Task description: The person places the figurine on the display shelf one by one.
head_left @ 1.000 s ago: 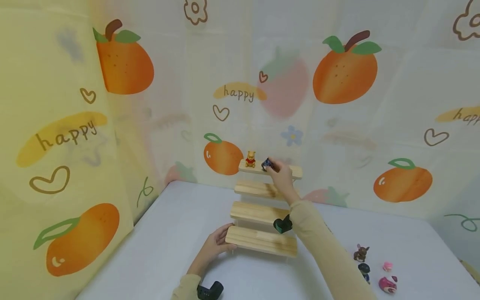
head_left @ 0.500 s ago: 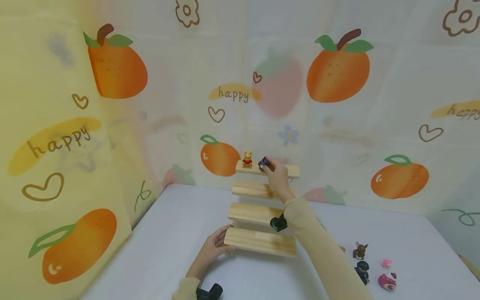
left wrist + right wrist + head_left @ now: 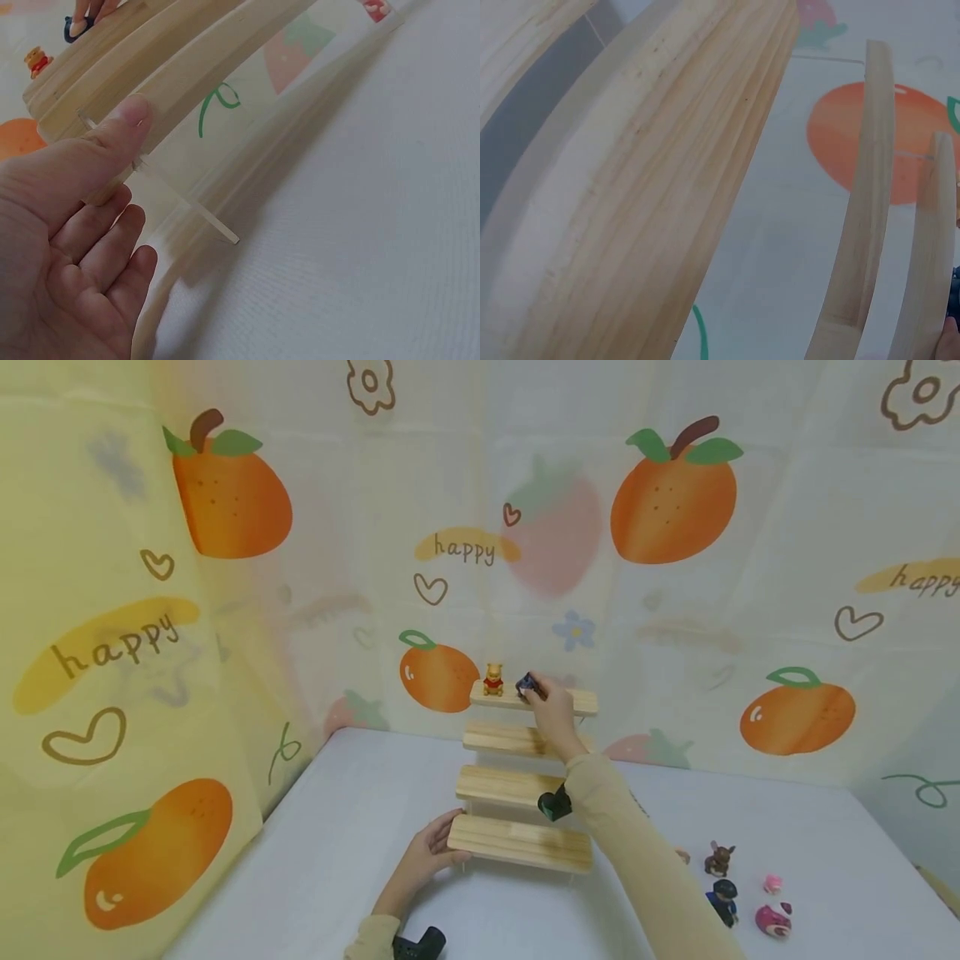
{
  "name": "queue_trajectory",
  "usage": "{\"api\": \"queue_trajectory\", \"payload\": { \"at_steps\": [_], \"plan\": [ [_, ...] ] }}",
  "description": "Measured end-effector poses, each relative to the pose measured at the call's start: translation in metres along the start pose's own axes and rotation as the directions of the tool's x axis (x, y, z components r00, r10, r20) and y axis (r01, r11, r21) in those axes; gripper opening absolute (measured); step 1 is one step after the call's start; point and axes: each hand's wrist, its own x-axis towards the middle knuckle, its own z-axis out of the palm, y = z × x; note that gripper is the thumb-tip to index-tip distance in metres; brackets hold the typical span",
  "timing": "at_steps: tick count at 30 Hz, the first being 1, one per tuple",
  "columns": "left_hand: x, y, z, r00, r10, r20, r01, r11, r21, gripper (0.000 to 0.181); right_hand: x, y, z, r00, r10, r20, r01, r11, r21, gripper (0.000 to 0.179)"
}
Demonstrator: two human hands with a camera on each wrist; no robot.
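A four-tier wooden display stand (image 3: 517, 843), light in colour with clear supports, rises in steps towards the patterned backdrop. At the left end of its lowest board, my left hand (image 3: 426, 857) grips the edge; in the left wrist view the thumb (image 3: 129, 120) lies on the wood and the fingers curl below. My right hand (image 3: 553, 714) pinches a small dark blue figurine (image 3: 526, 686) at the top board. To the left of it a yellow bear figurine (image 3: 492, 680) in a red shirt sits on that same board. The right wrist view catches only the right hand's fingertips (image 3: 949, 345).
On the white table (image 3: 337, 810) to the right lie a brown long-eared figurine (image 3: 718, 859), a dark-capped figurine (image 3: 723, 902), a small pink piece (image 3: 772, 883) and a pink-and-white figurine (image 3: 774, 921). A tan piece (image 3: 682, 855) is partly behind the right sleeve. A fruit-print backdrop (image 3: 360, 610) stands behind.
The head view has shifted slightly, moving the scene a little left. My right hand keeps its pinch on the blue figurine at the top board, and the left hand stays on the stand.
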Motion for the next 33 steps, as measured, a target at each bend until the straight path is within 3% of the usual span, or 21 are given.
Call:
{"api": "queue_trajectory", "payload": {
  "at_steps": [4, 10, 15, 19, 23, 27, 33],
  "plan": [
    [0.005, -0.014, -0.001, 1.0, 0.023, 0.001, -0.023, 1.0, -0.002, 0.076, -0.002, 0.0, -0.004, 1.0, 0.001, 0.029, 0.0, 1.0, -0.031, 0.044],
    [0.006, -0.014, -0.001, 0.999, 0.036, -0.004, -0.035, 0.999, 0.024, 0.075, -0.006, -0.001, -0.01, 0.995, 0.051, 0.086, -0.046, 0.997, -0.055, 0.06],
    [0.005, -0.014, -0.001, 0.999, 0.037, -0.006, -0.037, 0.999, 0.037, 0.076, -0.011, 0.006, -0.018, 0.991, 0.064, 0.121, -0.068, 0.997, 0.032, 0.067],
    [0.004, -0.014, -0.002, 0.999, 0.051, 0.0, -0.051, 0.998, 0.029, 0.075, -0.021, 0.016, -0.026, 0.997, 0.033, 0.064, -0.042, 0.989, 0.14, 0.061],
    [0.005, -0.014, -0.003, 0.997, 0.072, 0.002, -0.072, 0.997, 0.026, 0.074, -0.034, 0.027, -0.034, 0.999, -0.055, 0.002, 0.053, 0.977, 0.205, 0.049],
    [0.004, -0.014, -0.004, 0.998, 0.06, 0.0, -0.06, 0.998, 0.022, 0.076, -0.047, 0.034, -0.047, 0.993, -0.117, -0.001, 0.115, 0.97, 0.213, 0.042],
    [0.006, -0.016, -0.001, 0.999, 0.04, -0.002, -0.04, 0.999, 0.01, 0.077, -0.063, 0.037, -0.086, 0.994, -0.113, -0.008, 0.111, 0.969, 0.221, 0.035]
  ]
}}
